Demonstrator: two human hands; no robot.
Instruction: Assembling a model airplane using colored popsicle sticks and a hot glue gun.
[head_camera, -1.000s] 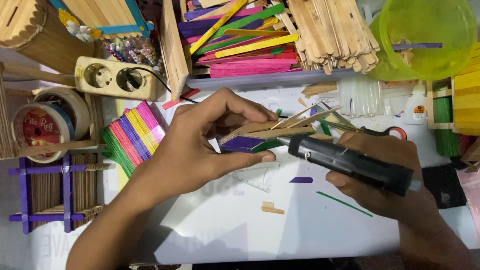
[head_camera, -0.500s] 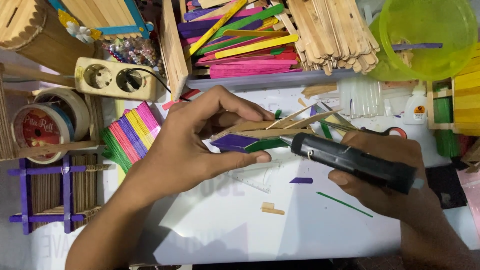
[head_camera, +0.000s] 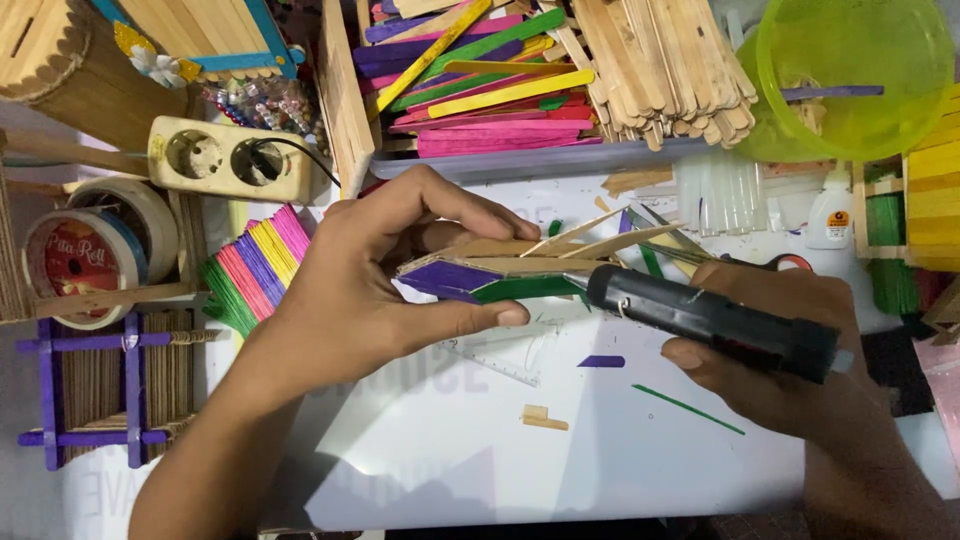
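So the little craft-stick piece (head_camera: 500, 270), purple, green and bare wood, is pinched between thumb and fingers of the left hand (head_camera: 375, 290), just below the tray of coloured sticks (head_camera: 480, 75). The right hand (head_camera: 775, 375) is wrapped tight around a black glue gun (head_camera: 710, 322), nozzle touching the piece. Below that tray's right end sit clear glue sticks (head_camera: 722, 195).

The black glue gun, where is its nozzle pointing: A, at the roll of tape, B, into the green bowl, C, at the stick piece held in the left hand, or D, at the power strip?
C: the right hand holds the black glue gun with its tip against the stick piece that the left hand grips.
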